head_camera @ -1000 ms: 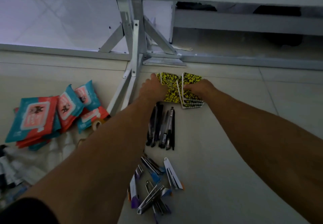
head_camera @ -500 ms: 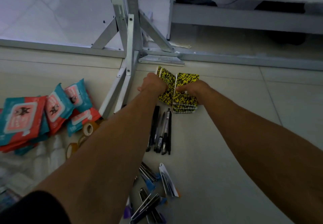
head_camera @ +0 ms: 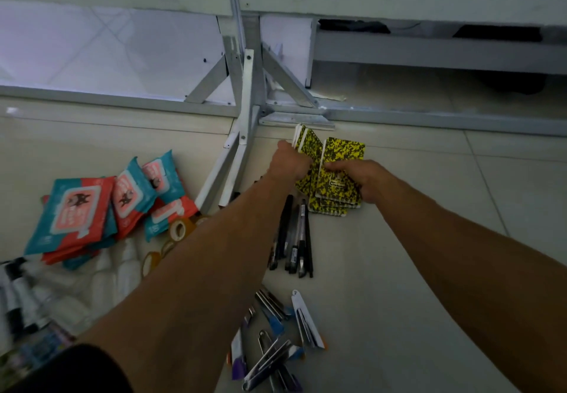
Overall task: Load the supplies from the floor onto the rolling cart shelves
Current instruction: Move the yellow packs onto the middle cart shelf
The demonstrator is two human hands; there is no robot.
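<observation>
A stack of yellow-and-black speckled spiral notebooks lies on the tiled floor by a metal frame. My left hand grips a few notebooks tilted up on edge at the stack's left. My right hand grips the rest of the stack from the right, thumb on the top cover. Black pens lie just behind my hands, and staplers lie nearer to me. No cart shelf can be made out.
Teal and red wipe packs are heaped at the left with tape rolls and clear bottles beside them. A grey metal frame with braces stands right beyond the notebooks. Bare floor tiles stretch to the right.
Both hands have closed round the notebooks. The left group has tipped up on edge and the right group has shifted toward me under my right hand.
</observation>
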